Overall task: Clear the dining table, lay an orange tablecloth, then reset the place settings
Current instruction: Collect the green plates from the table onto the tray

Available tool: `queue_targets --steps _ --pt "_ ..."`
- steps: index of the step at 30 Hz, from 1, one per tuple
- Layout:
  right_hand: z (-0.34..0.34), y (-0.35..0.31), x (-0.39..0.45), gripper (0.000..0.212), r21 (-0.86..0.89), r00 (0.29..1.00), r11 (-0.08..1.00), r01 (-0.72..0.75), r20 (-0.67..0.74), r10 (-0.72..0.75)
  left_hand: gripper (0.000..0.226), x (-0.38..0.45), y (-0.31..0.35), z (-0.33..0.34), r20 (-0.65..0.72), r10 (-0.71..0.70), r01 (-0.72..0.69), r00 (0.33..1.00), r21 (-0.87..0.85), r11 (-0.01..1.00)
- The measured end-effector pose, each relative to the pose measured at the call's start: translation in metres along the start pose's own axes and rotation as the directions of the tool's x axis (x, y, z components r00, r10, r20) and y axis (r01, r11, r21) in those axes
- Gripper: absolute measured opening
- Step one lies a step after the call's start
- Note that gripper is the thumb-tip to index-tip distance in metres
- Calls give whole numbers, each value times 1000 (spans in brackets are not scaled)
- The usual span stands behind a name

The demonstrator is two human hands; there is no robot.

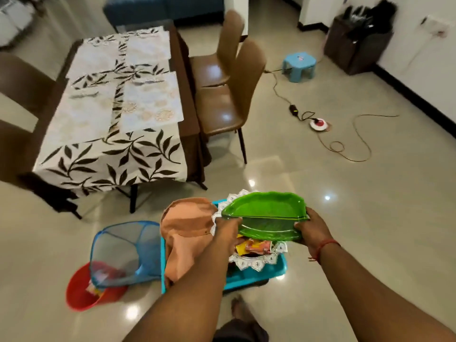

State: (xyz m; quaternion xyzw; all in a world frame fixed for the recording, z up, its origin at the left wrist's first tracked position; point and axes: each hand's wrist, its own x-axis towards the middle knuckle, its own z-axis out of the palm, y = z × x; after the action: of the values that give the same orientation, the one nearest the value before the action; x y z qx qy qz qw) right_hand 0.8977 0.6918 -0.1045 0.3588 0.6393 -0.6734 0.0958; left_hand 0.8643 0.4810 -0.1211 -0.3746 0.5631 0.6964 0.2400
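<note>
A stack of green leaf-shaped plates (266, 213) hangs over a turquoise stool (256, 274). My left hand (228, 230) grips the stack's left end and my right hand (312, 230) grips its right end. Under the plates a silver scalloped tray (259, 264) lies on the stool with colourful packets (254, 246) on it. A folded orange tablecloth (187, 233) is draped over the stool's left side. The dining table (190, 114) at the upper left wears a white cloth with dark leaves (111, 159) and several pale placemats (153, 102).
Two brown chairs (227, 95) stand along the table's right side. On the floor at the lower left lie a blue mesh basket (125, 250) and a red tub (81, 292). A cable with a plug (319, 124) runs across the floor. A small blue stool (298, 66) stands far right.
</note>
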Motion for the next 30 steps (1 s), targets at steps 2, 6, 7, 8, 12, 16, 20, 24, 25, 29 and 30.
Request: queue_targets --steps 2,6,7,8,12,16,20,24,25,29,30 --pt "7 -18 23 61 -126 997 991 33 66 -24 45 18 17 -14 -109 39 -29 993 89 996" --pt "20 -54 61 65 -378 975 916 132 215 -52 44 38 33 -35 -6 198 -163 980 540 826" --pt "24 -59 67 63 -427 968 891 157 243 -54 43 38 33 -36 64 179 -177 982 652 737" --pt "29 -63 73 61 -472 959 862 187 277 -56 43 38 31 -37 115 149 -184 982 734 653" --pt "51 -74 98 49 -554 925 798 238 380 -13 37 39 27 -34 121 148 -181 982 835 519" --pt "70 -69 126 28 -529 921 821 212 390 14 36 37 14 -27 -10 142 -79 990 790 607" --pt "70 -39 136 20 -470 933 880 73 343 106 30 33 -18 -11 -165 89 50 982 686 726" --pt "57 -17 152 29 -512 931 859 12 319 177 32 41 -56 19 -258 33 126 966 577 807" --pt "54 -13 156 34 -534 929 846 14 320 186 33 42 -63 27 -275 19 145 961 561 815" --pt "51 -6 165 44 -626 925 775 89 340 169 35 51 -82 45 -332 32 180 943 587 790" --pt "53 -5 167 44 -648 929 753 115 338 149 36 54 -83 47 -334 34 178 942 582 794"
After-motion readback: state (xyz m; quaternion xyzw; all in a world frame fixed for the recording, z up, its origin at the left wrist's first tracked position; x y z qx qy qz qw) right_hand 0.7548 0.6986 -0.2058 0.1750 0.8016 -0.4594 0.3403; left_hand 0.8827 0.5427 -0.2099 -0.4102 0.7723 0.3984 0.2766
